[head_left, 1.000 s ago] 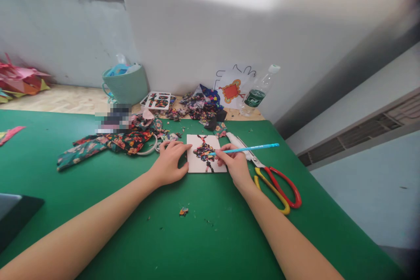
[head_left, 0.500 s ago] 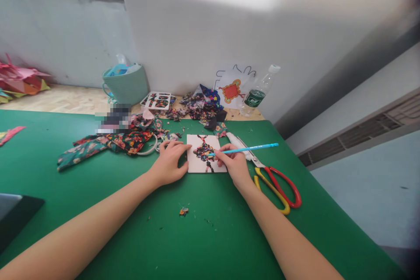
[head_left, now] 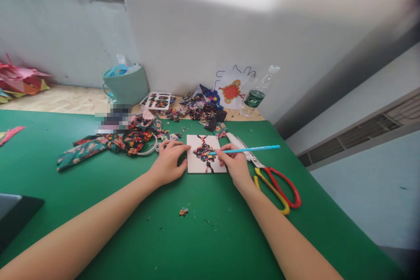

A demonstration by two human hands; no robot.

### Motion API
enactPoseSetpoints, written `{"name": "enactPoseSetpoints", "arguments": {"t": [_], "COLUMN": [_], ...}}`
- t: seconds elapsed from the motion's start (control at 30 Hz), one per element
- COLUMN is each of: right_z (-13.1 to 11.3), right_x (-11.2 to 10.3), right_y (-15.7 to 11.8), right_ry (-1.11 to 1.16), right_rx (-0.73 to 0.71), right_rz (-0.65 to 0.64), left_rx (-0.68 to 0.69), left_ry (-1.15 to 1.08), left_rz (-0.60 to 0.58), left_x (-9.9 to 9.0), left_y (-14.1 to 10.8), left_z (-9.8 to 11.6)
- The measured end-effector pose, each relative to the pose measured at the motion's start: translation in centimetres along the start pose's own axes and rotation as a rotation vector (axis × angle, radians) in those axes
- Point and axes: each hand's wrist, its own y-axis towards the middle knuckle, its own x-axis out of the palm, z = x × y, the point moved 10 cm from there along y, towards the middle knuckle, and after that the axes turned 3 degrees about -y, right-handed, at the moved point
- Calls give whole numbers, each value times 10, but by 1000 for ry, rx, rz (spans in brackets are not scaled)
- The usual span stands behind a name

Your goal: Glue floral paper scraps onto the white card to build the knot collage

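Note:
A white square board point(head_left: 194, 166) lies on the green mat, with a patterned shape made of dark, flowery scraps point(head_left: 202, 152) at its middle. My right hand point(head_left: 236, 164) pinches a blue pencil point(head_left: 252, 149), whose left end touches or hovers just over the scraps. At the board's left edge rests my left hand point(head_left: 169, 162), fingers curved and apart, thumb and fingertips against the edge. Scissors point(head_left: 278, 188) with one red and one yellow handle lie right of my right hand, beside a crumpled white thing point(head_left: 233, 141).
Flowery fabric point(head_left: 127, 138) and a white ring lie left of the board. Behind are a green basket point(head_left: 126, 85), patterned cards point(head_left: 158, 101), a scrap heap point(head_left: 203, 103), a knot drawing point(head_left: 229, 92) and a bottle point(head_left: 255, 96). A small scrap point(head_left: 183, 212) lies in front.
The pencil has shifted very slightly, its far end a little to the right and lower. My left hand stays almost where it was, at the board's edge.

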Motion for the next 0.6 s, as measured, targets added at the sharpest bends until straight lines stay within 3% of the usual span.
{"name": "enactPoseSetpoints", "arguments": {"t": [0.6], "right_z": [2], "right_x": [-1], "right_y": [1], "right_ry": [12], "right_rx": [4], "right_rz": [-8], "left_rx": [-7], "left_ry": [8], "left_rz": [22], "left_x": [1], "left_y": [0], "left_z": [-4]}}
